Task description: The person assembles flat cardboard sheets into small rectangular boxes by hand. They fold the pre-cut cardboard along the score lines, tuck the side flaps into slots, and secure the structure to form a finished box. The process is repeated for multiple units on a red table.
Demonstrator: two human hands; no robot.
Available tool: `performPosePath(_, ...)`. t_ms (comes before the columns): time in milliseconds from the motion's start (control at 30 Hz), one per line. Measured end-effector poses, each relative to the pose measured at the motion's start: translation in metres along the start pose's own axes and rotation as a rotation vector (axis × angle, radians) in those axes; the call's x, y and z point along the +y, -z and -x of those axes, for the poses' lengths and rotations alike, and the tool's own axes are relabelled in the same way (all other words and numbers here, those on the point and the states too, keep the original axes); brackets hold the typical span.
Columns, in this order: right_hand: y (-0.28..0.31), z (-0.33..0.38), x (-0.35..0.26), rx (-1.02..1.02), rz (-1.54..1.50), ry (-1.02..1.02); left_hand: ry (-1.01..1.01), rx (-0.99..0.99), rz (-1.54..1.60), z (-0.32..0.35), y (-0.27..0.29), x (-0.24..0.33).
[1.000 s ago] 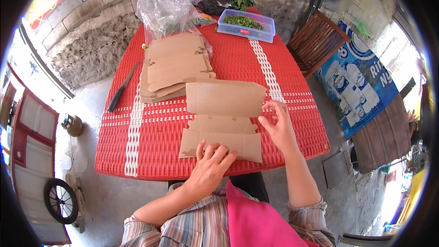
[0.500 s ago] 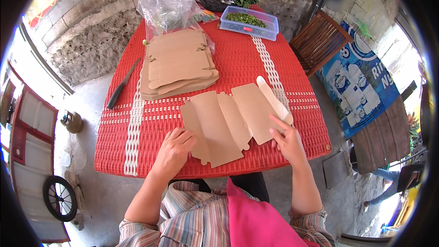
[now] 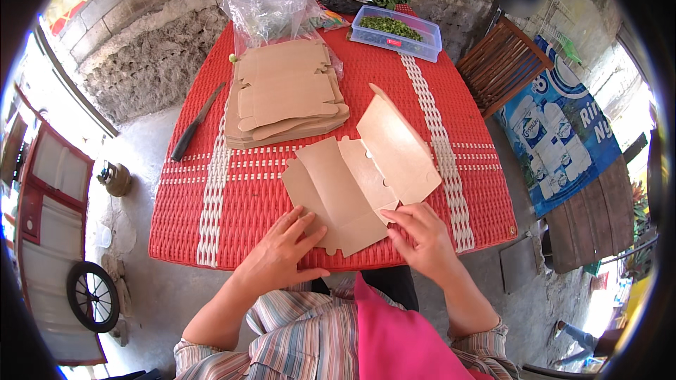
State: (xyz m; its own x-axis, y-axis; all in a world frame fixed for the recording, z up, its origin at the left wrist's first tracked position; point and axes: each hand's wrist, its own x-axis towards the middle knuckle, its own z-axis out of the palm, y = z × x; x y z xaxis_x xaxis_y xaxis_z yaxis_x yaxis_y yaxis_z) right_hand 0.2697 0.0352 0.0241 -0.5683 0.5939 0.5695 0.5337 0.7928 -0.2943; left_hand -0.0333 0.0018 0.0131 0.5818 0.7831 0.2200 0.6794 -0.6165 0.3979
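Note:
A brown cardboard food box (image 3: 336,190), partly unfolded, lies before me at the table's near edge. Its right panel stands up at a slant, with the paler inner face showing. My left hand (image 3: 287,250) rests with spread fingers on the box's near left corner. At the near end of the fold, my right hand (image 3: 421,239) pinches a small corner tab between thumb and fingers. Beyond the box lies a stack of flat cardboard boxes (image 3: 285,88).
On the red woven table (image 3: 183,218), a knife (image 3: 197,123) lies left of the stack. Farther back are a clear plastic bag (image 3: 264,7) and a plastic container (image 3: 429,46) of chopped greens. A wooden chair (image 3: 503,63) stands at the right.
The box's right panel has been raised from lying flat. My right hand has moved left and nearer to the corner tab; my left hand has spread out onto the box.

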Motion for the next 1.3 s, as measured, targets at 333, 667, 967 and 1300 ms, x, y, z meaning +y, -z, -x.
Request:
performPosePath(333,-0.01,0.003,-0.02,0.111,-0.535,-0.499,-0.082,-0.006,0.013,0.008,-0.007,0.0)
performPosePath(667,-0.016,0.016,-0.015,-0.437,0.01,-0.137,-0.108,0.177,0.004,0.006,-0.017,0.01)
performPosePath(967,-0.012,0.007,-0.014,-0.406,-0.036,-0.085,0.113,0.294,0.27,0.001,-0.024,0.002)
performPosePath(1300,-0.011,0.005,-0.011,-0.432,-0.055,-0.097,0.154,0.27,-0.158,-0.005,-0.026,0.013)
